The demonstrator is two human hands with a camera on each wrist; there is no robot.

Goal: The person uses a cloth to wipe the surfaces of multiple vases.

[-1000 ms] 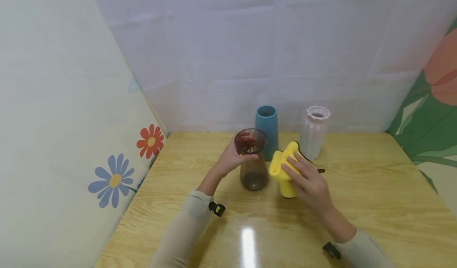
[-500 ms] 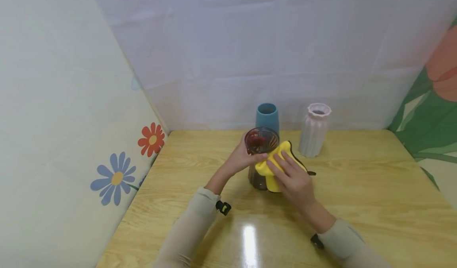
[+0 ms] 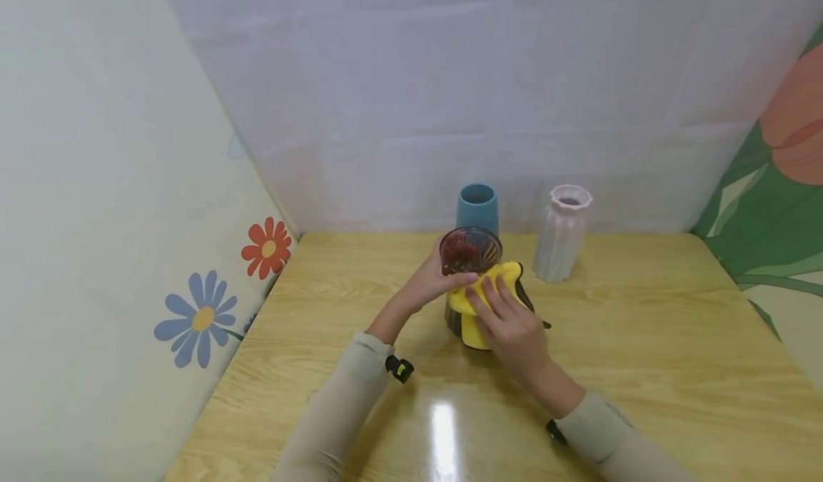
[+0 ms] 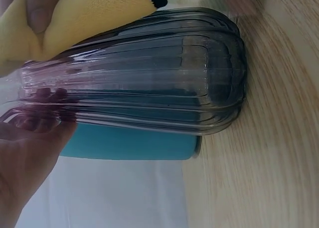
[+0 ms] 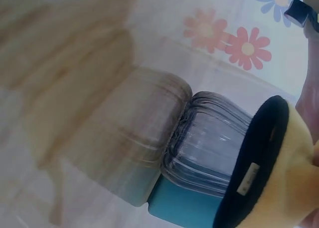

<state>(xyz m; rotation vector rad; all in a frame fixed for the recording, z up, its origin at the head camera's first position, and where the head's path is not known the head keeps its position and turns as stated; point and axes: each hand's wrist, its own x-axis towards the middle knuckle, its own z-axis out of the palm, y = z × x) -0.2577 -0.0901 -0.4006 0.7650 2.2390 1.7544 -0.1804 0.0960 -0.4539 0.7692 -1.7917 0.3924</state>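
A clear ribbed glass vase (image 3: 453, 319), tinted reddish at its mouth and grey lower down, stands upright on the table. My left hand (image 3: 429, 282) grips its neck from the left, thumb across the front just under the rim. Against the vase's right front side, my right hand (image 3: 516, 338) holds a folded yellow cloth (image 3: 476, 333) with dark edging, fingers spread over it. The left wrist view has the cloth (image 4: 102, 21) lying along the upper part of the glass (image 4: 149, 78). From the right wrist, the cloth's dark border and small label (image 5: 247, 179) show beside the vase's base.
Close behind the glass vase stands a blue vase (image 3: 478, 214), partly hidden by it. A pale pink-white fluted vase (image 3: 561, 243) stands to the right of that. The wood-grain table (image 3: 643, 353) backs onto a white cloth-covered wall (image 3: 411, 111).
The right hand has brought the yellow cloth leftward onto the glass vase, from a spot just right of it. The left hand and the vase have shifted slightly right.
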